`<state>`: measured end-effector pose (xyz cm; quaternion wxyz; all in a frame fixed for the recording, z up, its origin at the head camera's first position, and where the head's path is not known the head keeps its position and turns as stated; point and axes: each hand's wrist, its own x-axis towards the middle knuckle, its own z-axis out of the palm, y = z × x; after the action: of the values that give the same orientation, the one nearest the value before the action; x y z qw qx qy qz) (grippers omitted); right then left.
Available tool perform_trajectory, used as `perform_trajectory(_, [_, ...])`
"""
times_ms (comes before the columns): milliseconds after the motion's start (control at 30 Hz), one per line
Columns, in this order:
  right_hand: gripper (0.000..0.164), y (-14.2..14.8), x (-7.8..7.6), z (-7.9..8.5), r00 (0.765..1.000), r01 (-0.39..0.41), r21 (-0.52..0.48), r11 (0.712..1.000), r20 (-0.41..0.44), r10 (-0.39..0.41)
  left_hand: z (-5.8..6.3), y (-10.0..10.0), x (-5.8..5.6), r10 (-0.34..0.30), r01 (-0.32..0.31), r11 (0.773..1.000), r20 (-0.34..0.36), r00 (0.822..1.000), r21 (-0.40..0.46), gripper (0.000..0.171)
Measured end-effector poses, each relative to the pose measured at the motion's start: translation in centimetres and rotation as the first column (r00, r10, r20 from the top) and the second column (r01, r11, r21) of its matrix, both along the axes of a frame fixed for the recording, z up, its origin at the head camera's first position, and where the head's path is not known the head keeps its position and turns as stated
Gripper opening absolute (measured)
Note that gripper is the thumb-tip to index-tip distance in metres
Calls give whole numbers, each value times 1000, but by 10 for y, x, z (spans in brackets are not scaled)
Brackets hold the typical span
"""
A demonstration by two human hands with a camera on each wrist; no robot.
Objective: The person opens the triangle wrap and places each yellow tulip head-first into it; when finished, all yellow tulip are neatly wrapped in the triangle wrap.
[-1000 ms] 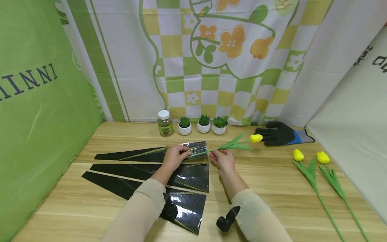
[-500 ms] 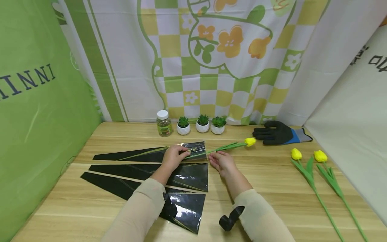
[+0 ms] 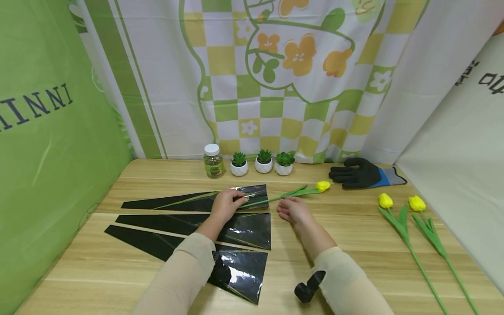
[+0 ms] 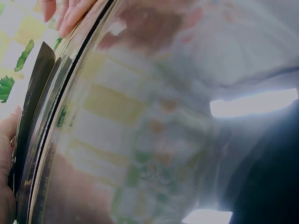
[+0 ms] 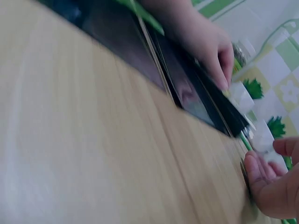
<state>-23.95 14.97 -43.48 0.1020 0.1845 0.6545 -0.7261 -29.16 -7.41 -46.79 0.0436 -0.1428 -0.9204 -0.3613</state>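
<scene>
Right fingers [image 3: 284, 209] beside tulip stem [image 3: 274, 200]; contact unclear.

Wears pale cream sleeves [image 3: 352, 282], ending in cuffs [image 3: 200, 243] behind the left hand [image 3: 226, 205] and the right hand [image 3: 296, 211]; carries a small black device [image 3: 305, 292] (round-ended on the right) inward of each cuff.

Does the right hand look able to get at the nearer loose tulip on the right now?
Probably yes: between the right hand and the nearer loose tulip only bare tabletop shows, though the hand would have to move outward first.
</scene>
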Motion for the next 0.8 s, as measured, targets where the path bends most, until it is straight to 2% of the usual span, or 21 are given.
perform_trajectory(100, [44, 11, -4, 4, 997, -32, 171, 985, -67, 44, -1, -2, 0, -2, 2, 1000, -1, 1000, -4, 26])
perform_trajectory(133, [41, 15, -6, 5, 994, -38, 246, 969, -89, 62, -1, -2, 0, -2, 2, 1000, -2, 1000, -3, 26])
perform_trajectory(200, [36, 23, -9, 8, 984, -30, 417, 908, -145, 99, -1, -3, -1, -2, 2, 1000, 0, 1000, -1, 26])
perform_trajectory(267, [33, 31, -13, 10, 968, -26, 582, 813, -187, 165, -2, -3, -1, 1, -1, 1000, 3, 1000, 1, 27])
perform_trajectory(333, [31, 40, -17, 11, 947, -20, 729, 684, -205, 247, -3, -3, -2, 3, -3, 1000, 6, 1000, -1, 27])
perform_trajectory(400, [31, 48, -21, 10, 923, -20, 822, 568, -203, 327, -3, -3, -1, 4, -4, 1000, 6, 1000, -6, 27])
perform_trajectory(467, [32, 55, -25, 9, 901, -28, 879, 477, -184, 392, -2, -3, 0, 3, -3, 1000, 2, 1000, -9, 27])
perform_trajectory(533, [32, 60, -27, 7, 886, -36, 911, 410, -160, 434, -2, -3, 0, -1, 1, 1000, -4, 1000, -7, 26])
perform_trajectory(600, [32, 63, -30, 6, 880, -46, 929, 366, -135, 455, -2, -2, 1, -3, 3, 1000, -11, 1000, -3, 26])
perform_trajectory(667, [32, 65, -32, 5, 877, -62, 940, 336, -110, 469, -2, -2, 1, -5, 5, 1000, -17, 1000, 3, 26])
perform_trajectory(800, [35, 67, -36, 3, 864, -106, 948, 301, -62, 500, -2, -1, 0, -6, 6, 1000, -28, 1000, 8, 25])
